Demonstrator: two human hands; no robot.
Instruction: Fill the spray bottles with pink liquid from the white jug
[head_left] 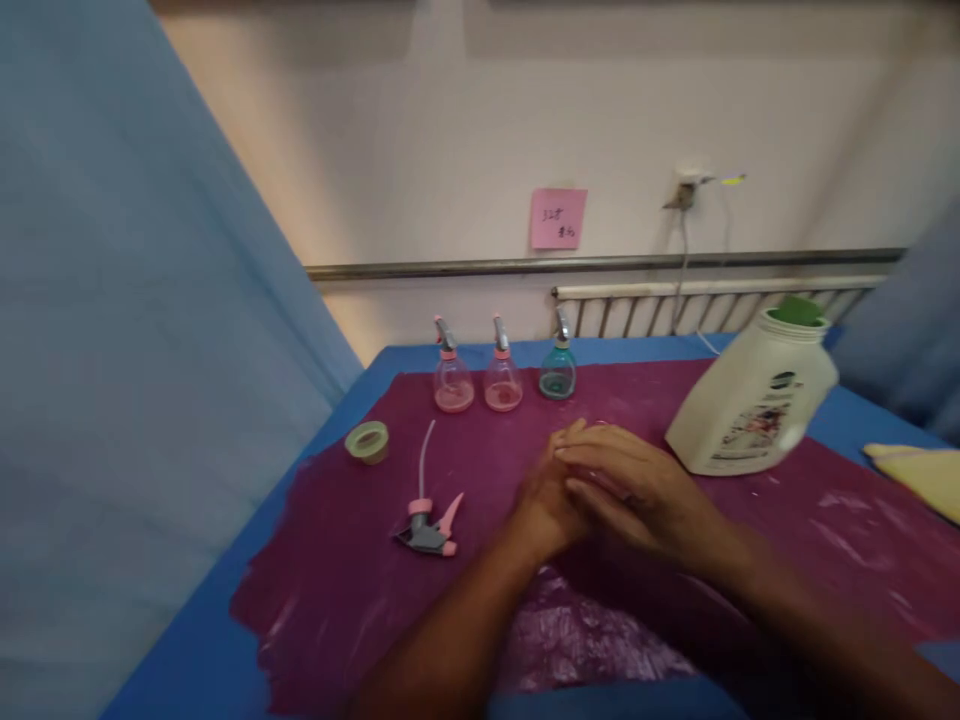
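Observation:
Over the middle of the purple plastic sheet, my left hand (553,500) and my right hand (649,490) are brought together. The right fingers reach across onto the left, and both hands look curled around something. A small glint shows between them, but the fingers hide what it is, and motion blurs them. To the left lies a pink and grey spray trigger head (426,532) with its thin tube (422,460) pointing away. A large cream jug (754,400) with a green piece (799,311) in its mouth stands right of my hands.
Two pink spray bottles (454,388) and a teal one (557,375) stand at the back. A pale green ring-shaped piece (367,441) lies left. A yellow cloth (919,475) is far right. A blue curtain (150,350) hangs left; a metal rail (450,268) crosses the wall.

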